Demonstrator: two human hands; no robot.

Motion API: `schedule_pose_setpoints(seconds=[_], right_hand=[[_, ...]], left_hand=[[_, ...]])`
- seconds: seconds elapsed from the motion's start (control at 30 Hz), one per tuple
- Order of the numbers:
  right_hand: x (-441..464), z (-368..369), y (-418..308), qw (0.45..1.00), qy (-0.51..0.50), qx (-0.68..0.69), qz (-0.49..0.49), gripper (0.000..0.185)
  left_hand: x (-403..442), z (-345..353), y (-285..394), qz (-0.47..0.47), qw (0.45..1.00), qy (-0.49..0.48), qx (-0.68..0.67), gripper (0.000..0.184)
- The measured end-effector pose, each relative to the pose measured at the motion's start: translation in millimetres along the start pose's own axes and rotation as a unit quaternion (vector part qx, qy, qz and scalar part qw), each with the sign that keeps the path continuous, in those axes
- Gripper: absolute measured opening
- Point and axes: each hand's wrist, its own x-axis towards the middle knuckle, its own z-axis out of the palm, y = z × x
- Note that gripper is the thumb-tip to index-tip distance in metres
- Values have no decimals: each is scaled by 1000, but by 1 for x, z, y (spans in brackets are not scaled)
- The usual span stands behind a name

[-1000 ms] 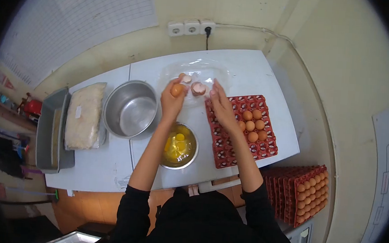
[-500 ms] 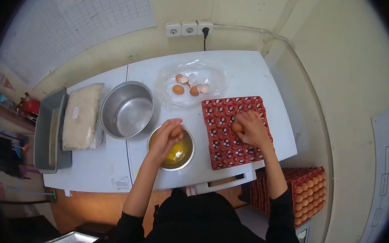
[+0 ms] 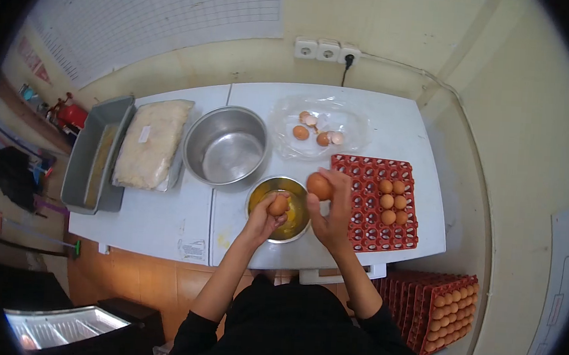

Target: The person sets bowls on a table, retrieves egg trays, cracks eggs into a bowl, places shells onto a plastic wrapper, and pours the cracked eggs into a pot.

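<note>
My left hand [image 3: 266, 221] is closed around a brown egg [image 3: 278, 205] over the metal bowl [image 3: 302, 232], which has yellow yolk and clear egg white in it. Higher and to the right, my right hand [image 3: 335, 211] grips another brown egg [image 3: 319, 186] between thumb and fingers, beside the bowl's right rim. Both eggs look whole from here. Past my right hand lies a red egg tray [image 3: 364, 203], with several brown eggs [image 3: 387, 201] in its right half. Behind the bowl, cracked shells [image 3: 324, 139] rest on a clear plastic bag [image 3: 287, 143].
A large empty metal pot [image 3: 227, 150] stands left of the bowl. Farther left are a bagged pale block [image 3: 151, 143] and a grey bin [image 3: 76, 179]. Stacked trays of eggs [image 3: 450, 314] sit below the table's right end. A plug and sockets [image 3: 327, 50] are on the wall.
My right hand has come left from the egg tray with an egg, up to the bowl. My left hand still holds its egg over the bowl. The camera view has shifted.
</note>
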Motion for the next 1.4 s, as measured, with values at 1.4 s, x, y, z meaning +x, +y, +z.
schedule_pose_setpoints(seconds=[1.4], right_hand=[[-19,39,65,961,-222,76,145,36]], left_hand=[[-4,-3,29,237,870,36,430,32]])
